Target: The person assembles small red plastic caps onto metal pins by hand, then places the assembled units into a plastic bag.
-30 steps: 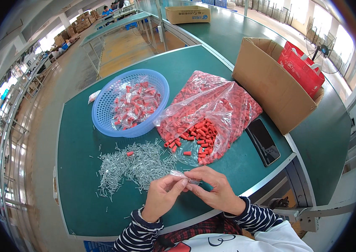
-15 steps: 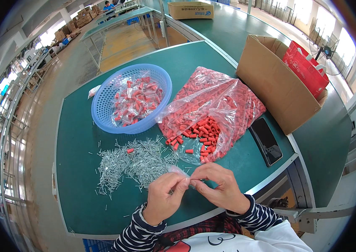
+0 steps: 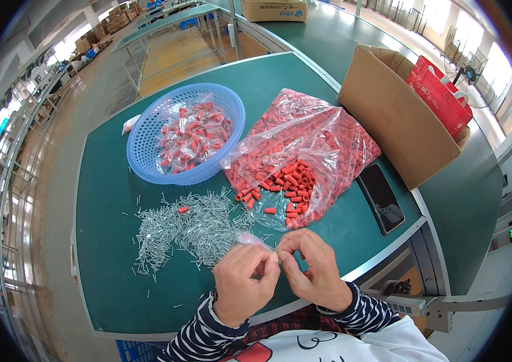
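A small clear plastic bag (image 3: pixel 252 241) sticks out beyond my fingertips; what lies inside it is hard to make out. My left hand (image 3: pixel 246 283) is closed in a pinch at the bag's edge. Close beside it, my right hand (image 3: pixel 313 268) pinches the same edge between thumb and forefinger. A loose pile of silver screws (image 3: pixel 189 232) spreads over the green table left of the hands, with one red cap on it. Beyond the hands, red tapered caps (image 3: pixel 292 187) spill from the mouth of a large clear bag (image 3: pixel 304 120).
A blue perforated basket (image 3: pixel 138 142) holds several small packed bags with red pieces. At the right lie a black phone (image 3: pixel 381 198) and a cardboard box (image 3: pixel 389 117) with a red bag (image 3: pixel 437 96) behind its near wall. The green table (image 3: pixel 111 301) has a pale metal edge.
Both hands stay on the small bag, their fingertips slightly farther apart now. The whole scene has shifted slightly up and left in the view.
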{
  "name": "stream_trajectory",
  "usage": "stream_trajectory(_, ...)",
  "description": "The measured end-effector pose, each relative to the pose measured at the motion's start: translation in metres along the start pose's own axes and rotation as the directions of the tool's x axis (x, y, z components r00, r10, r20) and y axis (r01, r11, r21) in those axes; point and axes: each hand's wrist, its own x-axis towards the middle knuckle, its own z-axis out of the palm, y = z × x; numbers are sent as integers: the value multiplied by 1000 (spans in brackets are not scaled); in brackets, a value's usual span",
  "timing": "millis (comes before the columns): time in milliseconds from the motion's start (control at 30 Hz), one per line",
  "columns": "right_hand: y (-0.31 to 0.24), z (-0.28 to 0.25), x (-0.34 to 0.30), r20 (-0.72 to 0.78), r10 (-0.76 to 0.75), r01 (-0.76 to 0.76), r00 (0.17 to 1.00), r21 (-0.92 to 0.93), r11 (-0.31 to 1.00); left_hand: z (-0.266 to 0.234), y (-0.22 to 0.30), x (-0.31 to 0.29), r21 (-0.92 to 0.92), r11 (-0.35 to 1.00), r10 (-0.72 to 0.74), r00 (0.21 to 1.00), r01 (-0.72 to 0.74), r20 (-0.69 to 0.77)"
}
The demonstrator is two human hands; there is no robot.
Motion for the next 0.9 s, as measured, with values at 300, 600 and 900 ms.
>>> stream_trajectory(300,0,5,-2,-43,-82,77,996,-100,992,-2,4,-4,17,997,-74,997,74,22)
stream_trajectory(600,12,-20,14,88,-67,78,994,-132,988,-11,-4,-14,-87,984,-152,987,156,54)
stream_trajectory(900,9,-31,22,252,30,-47,967,63,997,-39,-4,15,42,983,176,980,-180,90)
